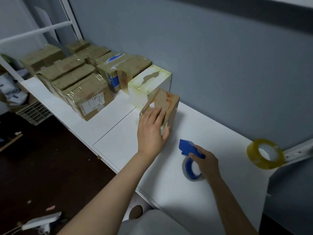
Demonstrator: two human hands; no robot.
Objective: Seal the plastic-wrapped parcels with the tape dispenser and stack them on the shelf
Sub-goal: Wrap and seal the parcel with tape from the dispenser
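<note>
on shelf (118, 133): parcel (162, 100) under l hand (151, 131)

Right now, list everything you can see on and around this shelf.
long white shelf: one, white, along grey wall
plastic-wrapped brown cardboard parcel: one, brown, tilted mid-shelf
blue plastic tape dispenser: one, blue, right of that parcel
loose roll of yellowish clear tape: one, yellowish, shelf's right end
white cardboard box with yellowed tape: one, white, behind that parcel
taped brown cardboard parcels: about ten, brown, shelf's left end
white slatted plastic crate: one, white, below the shelf's left end
left hand: one, flat on the tilted parcel
right hand: one, grip round the dispenser
</note>
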